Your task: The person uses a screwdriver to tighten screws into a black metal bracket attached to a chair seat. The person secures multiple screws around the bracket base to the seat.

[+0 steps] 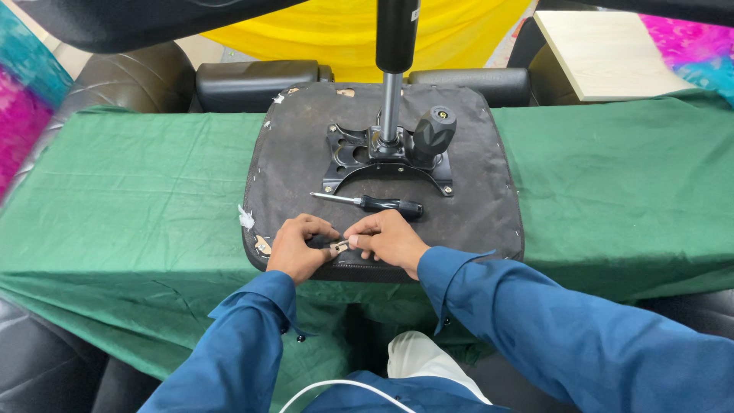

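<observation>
An upturned office chair seat (474, 206), black underside up, lies on a green cloth (138, 206). Its black metal mechanism plate (359, 157) carries the gas cylinder (391, 92) and a round black knob (432, 134). A screwdriver (371, 203) with a black handle rests on the seat just beyond my hands. My left hand (300, 246) and my right hand (388, 239) meet at the seat's near edge, both pinching a small metal piece (339, 246) between the fingertips. What the piece is cannot be made out.
Black armrests (256, 80) lie behind the seat. A light wooden board (592, 50) sits at the back right, yellow cloth (344, 30) behind. Black leather cushions (46, 359) flank the table. Torn fabric bits (246, 219) hang at the seat's left edge.
</observation>
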